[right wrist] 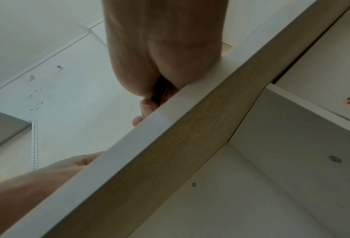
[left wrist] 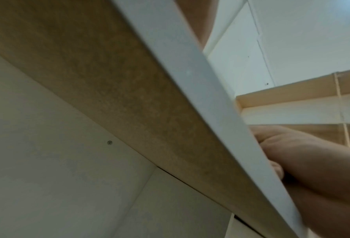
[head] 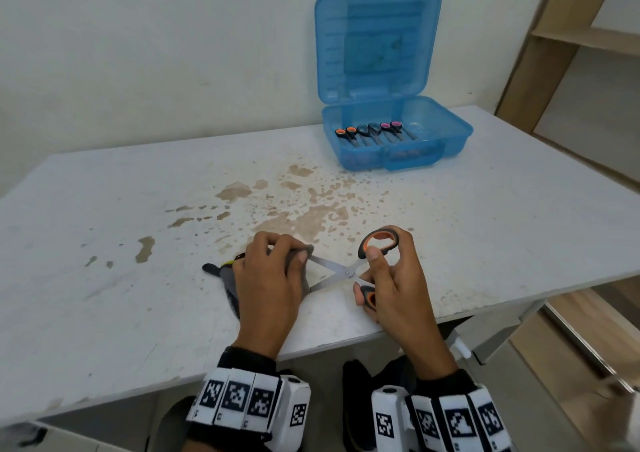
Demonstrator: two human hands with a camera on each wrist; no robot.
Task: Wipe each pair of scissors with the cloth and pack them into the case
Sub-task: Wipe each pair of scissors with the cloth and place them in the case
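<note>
Scissors (head: 349, 271) gripped in right hand (head: 398, 288), cloth (head: 228, 278) in left hand (head: 270, 278), three pairs cased (head: 398, 153)

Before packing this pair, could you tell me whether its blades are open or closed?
Open: the scissors blades spread in an X, the cloth pinched on one.

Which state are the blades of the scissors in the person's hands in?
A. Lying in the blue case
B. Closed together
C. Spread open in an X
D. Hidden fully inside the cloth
C: in the head view the scissors held by the right hand show blades crossing at the pivot, while the left hand pinches the grey cloth around one blade.
</note>
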